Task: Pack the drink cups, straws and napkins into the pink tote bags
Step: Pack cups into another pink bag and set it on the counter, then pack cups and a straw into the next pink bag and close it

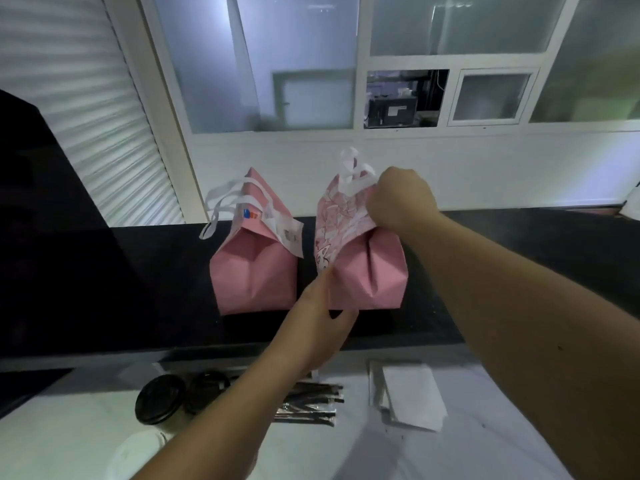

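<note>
Right, the right hand (pixel 403 199) had its fingers (pixel 375 206) clenched on the top edge of the right-hand bag (pixel 367 275), just under its white handles (pixel 353 171). The left hand (pixel 323 323) pinched that bag's near left corner, thumb below, fingers pressed to the pink paper. Beside it stood the second bag (pixel 254 275), closed, straps drooping left. Both bags sat on the black counter (pixel 121 289). Nearer the person, on the white surface (pixel 346 455), lay two black-lidded cups (pixel 161 398), a bundle of dark straws (pixel 308 403) and a stack of white napkins (pixel 412 393).
</note>
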{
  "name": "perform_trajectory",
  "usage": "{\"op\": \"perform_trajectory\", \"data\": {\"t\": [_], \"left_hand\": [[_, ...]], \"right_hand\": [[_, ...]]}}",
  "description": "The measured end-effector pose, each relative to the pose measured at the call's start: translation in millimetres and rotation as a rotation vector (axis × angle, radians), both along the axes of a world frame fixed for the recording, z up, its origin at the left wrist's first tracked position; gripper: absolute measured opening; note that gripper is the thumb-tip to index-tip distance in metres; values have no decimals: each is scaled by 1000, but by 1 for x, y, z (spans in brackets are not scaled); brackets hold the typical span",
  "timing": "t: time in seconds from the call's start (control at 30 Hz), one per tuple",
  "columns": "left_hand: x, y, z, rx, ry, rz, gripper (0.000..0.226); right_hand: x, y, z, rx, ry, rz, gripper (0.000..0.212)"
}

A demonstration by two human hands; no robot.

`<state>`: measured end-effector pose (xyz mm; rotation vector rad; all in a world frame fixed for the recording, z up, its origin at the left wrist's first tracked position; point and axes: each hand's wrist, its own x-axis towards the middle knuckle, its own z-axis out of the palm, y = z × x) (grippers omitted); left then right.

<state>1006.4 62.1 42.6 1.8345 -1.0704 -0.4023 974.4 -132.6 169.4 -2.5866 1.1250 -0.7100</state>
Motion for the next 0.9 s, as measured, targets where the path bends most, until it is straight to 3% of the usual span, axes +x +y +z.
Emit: {"op": "perform_trajectory", "data": {"t": [0.2, 0.3, 0.47, 0.67, 0.9], "left_hand": [[27, -2, -23, 59, 36, 107, 78], [33, 3, -34, 81, 45, 130, 71], [39, 6, -37, 134, 59, 135, 80], [30, 19, -26, 147, 32, 118, 54], [6, 53, -16, 165, -113, 159, 74]], "right_hand": [[46, 3, -18, 56, -12, 13, 11], [62, 6, -25, 69, 0, 33, 14], [68, 9, -25, 70, 29, 44, 25], [42, 18, -10, 53, 113, 47, 40], [-33, 57, -20, 30, 81, 30, 55]]}}
